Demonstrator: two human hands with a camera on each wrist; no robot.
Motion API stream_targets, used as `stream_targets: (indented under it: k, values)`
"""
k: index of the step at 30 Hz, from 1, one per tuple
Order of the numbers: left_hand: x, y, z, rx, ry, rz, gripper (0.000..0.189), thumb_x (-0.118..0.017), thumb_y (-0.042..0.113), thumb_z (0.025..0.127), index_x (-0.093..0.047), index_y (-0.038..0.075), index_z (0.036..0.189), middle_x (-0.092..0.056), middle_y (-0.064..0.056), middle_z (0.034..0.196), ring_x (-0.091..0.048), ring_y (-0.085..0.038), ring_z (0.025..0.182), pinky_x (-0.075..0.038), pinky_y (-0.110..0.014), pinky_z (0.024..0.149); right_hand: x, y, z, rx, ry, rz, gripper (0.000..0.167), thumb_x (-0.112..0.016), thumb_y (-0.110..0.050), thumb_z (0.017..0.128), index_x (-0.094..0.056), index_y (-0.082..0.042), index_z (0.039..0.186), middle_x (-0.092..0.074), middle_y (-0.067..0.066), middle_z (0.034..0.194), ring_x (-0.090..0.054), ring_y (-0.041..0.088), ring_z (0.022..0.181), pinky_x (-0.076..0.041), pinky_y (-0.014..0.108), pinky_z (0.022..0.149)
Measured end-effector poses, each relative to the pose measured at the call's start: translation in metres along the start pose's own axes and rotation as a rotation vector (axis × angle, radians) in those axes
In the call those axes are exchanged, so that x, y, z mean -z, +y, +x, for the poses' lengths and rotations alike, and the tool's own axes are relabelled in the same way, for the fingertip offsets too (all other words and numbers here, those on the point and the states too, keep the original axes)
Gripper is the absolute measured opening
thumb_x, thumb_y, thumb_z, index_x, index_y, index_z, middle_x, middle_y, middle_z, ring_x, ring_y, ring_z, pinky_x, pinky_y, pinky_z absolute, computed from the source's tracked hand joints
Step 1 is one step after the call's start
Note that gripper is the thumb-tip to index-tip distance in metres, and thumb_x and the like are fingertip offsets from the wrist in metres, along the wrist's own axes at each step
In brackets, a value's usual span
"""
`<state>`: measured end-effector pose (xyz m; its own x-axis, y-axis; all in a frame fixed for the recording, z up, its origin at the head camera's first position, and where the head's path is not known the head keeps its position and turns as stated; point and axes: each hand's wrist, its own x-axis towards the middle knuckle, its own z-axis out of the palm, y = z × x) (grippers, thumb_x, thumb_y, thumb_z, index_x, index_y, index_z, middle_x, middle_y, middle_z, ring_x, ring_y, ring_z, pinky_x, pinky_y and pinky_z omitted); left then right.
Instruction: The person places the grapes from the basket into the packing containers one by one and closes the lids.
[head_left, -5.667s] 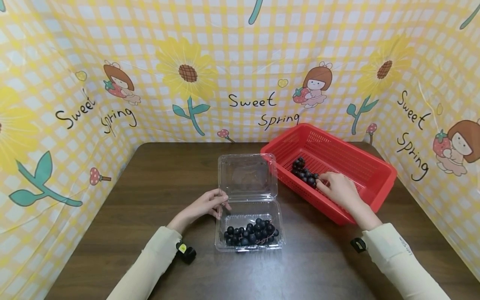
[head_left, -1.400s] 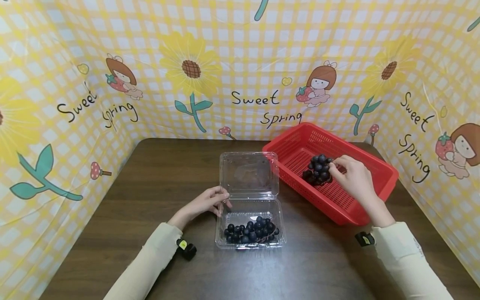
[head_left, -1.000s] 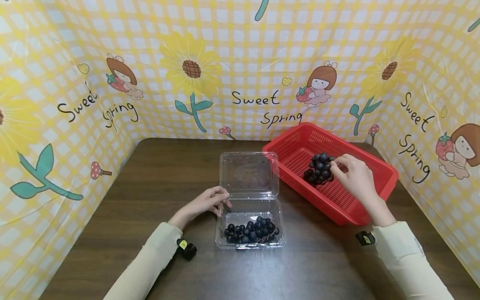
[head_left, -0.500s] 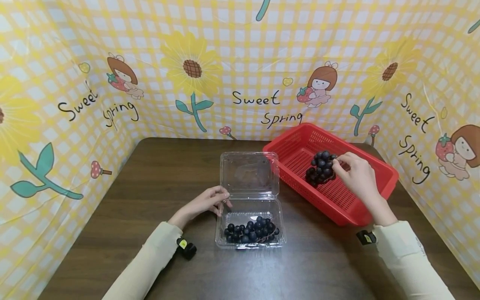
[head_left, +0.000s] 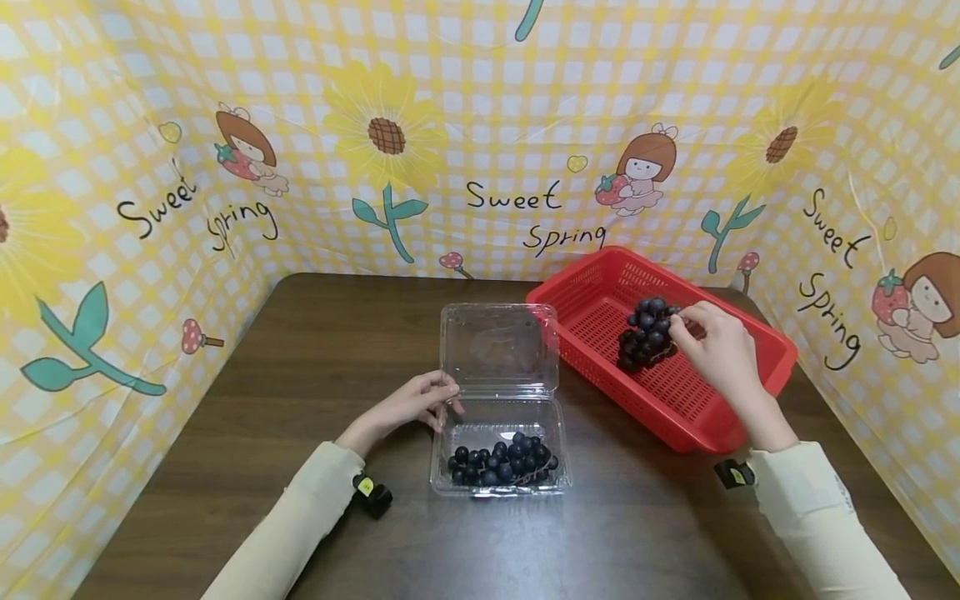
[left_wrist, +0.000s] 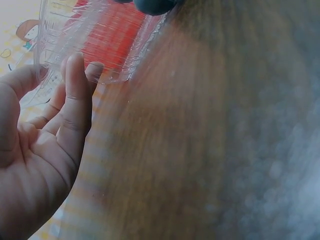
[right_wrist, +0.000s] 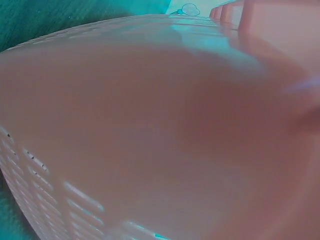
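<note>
The right hand (head_left: 718, 350) is pinching the grapes (head_left: 648, 331) within the basket (head_left: 626, 392), their length slanting down and leftward from its fingertips. Left of them and nearer the front, the box (head_left: 498, 414) is sitting open, the left hand (head_left: 416, 402) gripping its left edge. The bench (head_left: 322, 333) is carrying both, patterned cloth (head_left: 510, 125) hanging behind.

Glossy clear plastic box (head_left: 498, 350) — perforated red plastic basket (head_left: 600, 367) — wood-grained tabletop (head_left: 337, 333).
</note>
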<state>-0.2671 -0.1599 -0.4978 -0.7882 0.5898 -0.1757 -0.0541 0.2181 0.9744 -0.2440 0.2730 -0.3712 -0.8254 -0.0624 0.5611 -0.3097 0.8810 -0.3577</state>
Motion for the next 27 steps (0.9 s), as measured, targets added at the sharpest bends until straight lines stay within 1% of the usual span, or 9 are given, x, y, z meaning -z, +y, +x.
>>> stream_targets:
  k: [15, 20, 27]
  values:
    - [0.0006, -0.0014, 0.0003, 0.003, 0.003, 0.003, 0.037, -0.050, 0.035, 0.096, -0.046, 0.003, 0.112, -0.067, -0.016, 0.099, -0.058, -0.016, 0.060, -0.056, -0.039, 0.061, 0.0039, 0.0000, 0.0015, -0.012, 0.022, -0.001, 0.019, -0.055, -0.023, 0.090, -0.065, -0.010, 0.079, -0.063, 0.003, 0.078, -0.060, 0.020, 0.068, -0.041, 0.033, 0.052]
    - [0.0003, -0.0010, -0.0001, -0.002, 0.000, 0.002, 0.037, -0.051, 0.035, 0.095, -0.046, 0.002, 0.112, -0.067, -0.016, 0.099, -0.058, -0.016, 0.060, -0.056, -0.038, 0.060, 0.0050, 0.0002, 0.0013, -0.019, 0.024, 0.004, 0.020, -0.055, -0.023, 0.090, -0.066, -0.009, 0.082, -0.064, 0.004, 0.080, -0.061, 0.021, 0.069, -0.043, 0.036, 0.056]
    - [0.0002, -0.0015, 0.0002, 0.000, -0.001, -0.003, 0.037, -0.051, 0.035, 0.095, -0.046, 0.002, 0.111, -0.067, -0.016, 0.099, -0.058, -0.015, 0.060, -0.056, -0.037, 0.060, 0.0051, 0.0021, 0.0032, -0.012, 0.069, 0.014, 0.019, -0.056, -0.021, 0.089, -0.067, -0.006, 0.083, -0.064, 0.006, 0.082, -0.062, 0.022, 0.070, -0.045, 0.038, 0.059]
